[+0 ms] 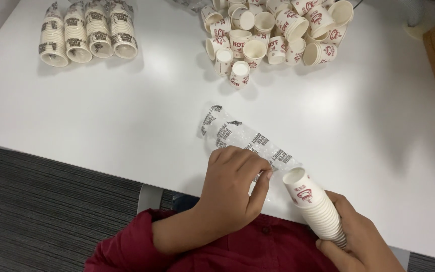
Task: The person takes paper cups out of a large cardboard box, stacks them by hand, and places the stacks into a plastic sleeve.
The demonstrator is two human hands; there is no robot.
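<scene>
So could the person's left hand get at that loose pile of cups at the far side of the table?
Probably yes: the left hand rests on the plastic sleeve, and only bare white table lies between it and the loose cups. It might need a stretch.

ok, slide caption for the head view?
Left hand pinches clear sleeve; right hand holds cup stack.

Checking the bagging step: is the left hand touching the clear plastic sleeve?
Touching. The head view shows the left hand pressing its fingertips onto the clear plastic sleeve lying on the table.

Left hand [232, 189] lies palm down, fingers curled and pinching toward 3 o'clock. Right hand [351, 234], at 5 o'clock, is closed in a grasp.
</scene>
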